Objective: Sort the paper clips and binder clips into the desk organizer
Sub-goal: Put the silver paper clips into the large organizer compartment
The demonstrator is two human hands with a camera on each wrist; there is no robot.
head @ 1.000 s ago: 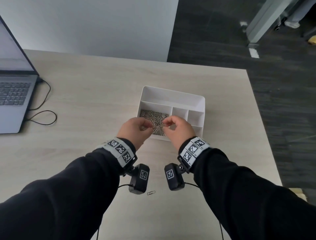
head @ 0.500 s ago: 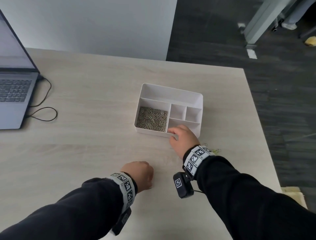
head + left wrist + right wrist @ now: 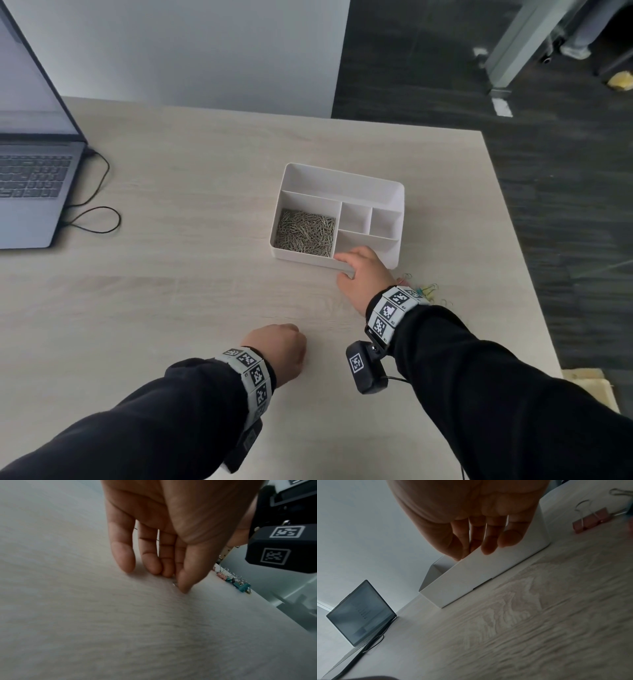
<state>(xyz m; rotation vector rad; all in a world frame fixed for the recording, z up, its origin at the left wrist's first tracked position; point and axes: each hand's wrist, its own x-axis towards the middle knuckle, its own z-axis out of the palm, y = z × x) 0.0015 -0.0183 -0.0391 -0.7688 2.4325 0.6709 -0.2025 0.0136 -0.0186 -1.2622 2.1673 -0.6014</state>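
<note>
The white desk organizer [image 3: 342, 178] stands mid-table, with a heap of silver paper clips [image 3: 305, 233] in its near left compartment; its other compartments look empty. My right hand [image 3: 342, 269] grips its near wall [image 3: 471, 577] at the right-hand compartment, fingers curled at the rim. Well short of the organizer, my left hand [image 3: 284, 342] is down on the table. In the left wrist view its thumb and forefinger [image 3: 175, 580] pinch one silver paper clip [image 3: 173, 584] lying on the wood. Coloured binder clips [image 3: 426, 291] lie behind my right wrist; one is pink [image 3: 590, 520], others teal [image 3: 240, 585].
An open laptop [image 3: 30, 185] sits at the far left with a black cable [image 3: 92, 219] looping beside it. The table's right edge [image 3: 534, 291] runs close to the binder clips, with dark floor beyond. A white wall rises behind the desk.
Both hands have left the paper clip compartment. The left one drew back to the loose clip on the table; the right one moved to the organizer's near wall. Little has moved in the last half second.
</note>
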